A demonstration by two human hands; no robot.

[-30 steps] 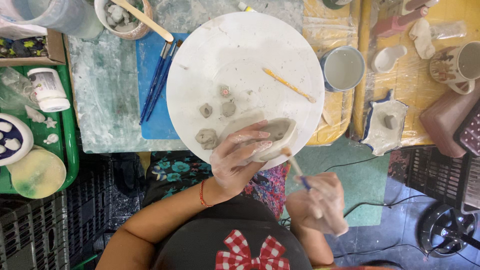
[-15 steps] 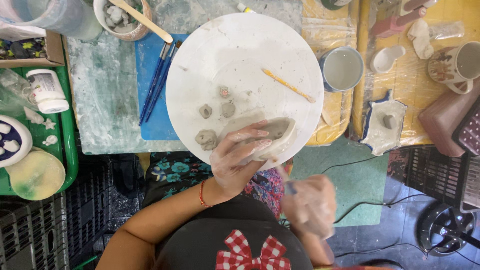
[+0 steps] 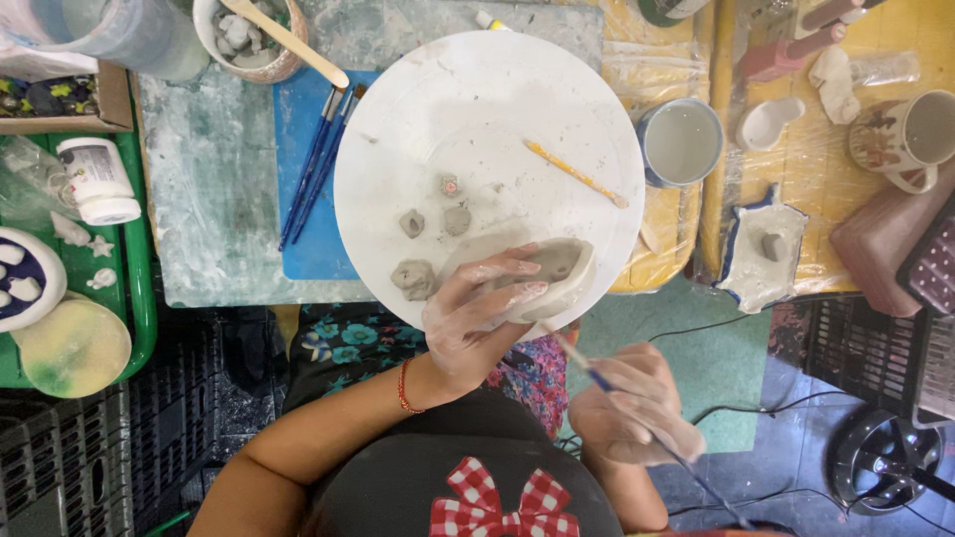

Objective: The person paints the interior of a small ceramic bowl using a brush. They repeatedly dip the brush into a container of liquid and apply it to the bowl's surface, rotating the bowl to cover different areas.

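- Clay coats the left hand point(image 3: 477, 318), which reaches over the near edge of the round white board point(image 3: 398, 119) and curls its fingers point(image 3: 507, 268) around a small grey clay dish point(image 3: 557, 273), holding it at the board's near rim.
- The right hand point(image 3: 637, 408) hangs lower, off the board and above the person's lap, fingers closed on a thin blue-handled brush point(image 3: 597, 380) whose tip points up toward the underside of the clay dish; whether the tip touches the dish cannot be told.
- Three small clay lumps point(image 3: 413, 278) and a tiny pinkish piece lie on the board just left of the dish.
- A yellow-handled tool point(image 3: 577, 174) lies slantwise on the board's right half, apart from both hands.
- Left of the board, two blue brushes point(image 3: 318, 164) rest on a blue mat point(image 3: 298, 229) on the tabletop.
- A blue-rimmed cup point(image 3: 681, 139) stands just right of the board.
- A bowl of clay bits with a wooden stick point(image 3: 284, 40) across it sits at the top left.
- A white jar point(image 3: 99, 179) lies on the green tray point(image 3: 144, 288) at the far left.
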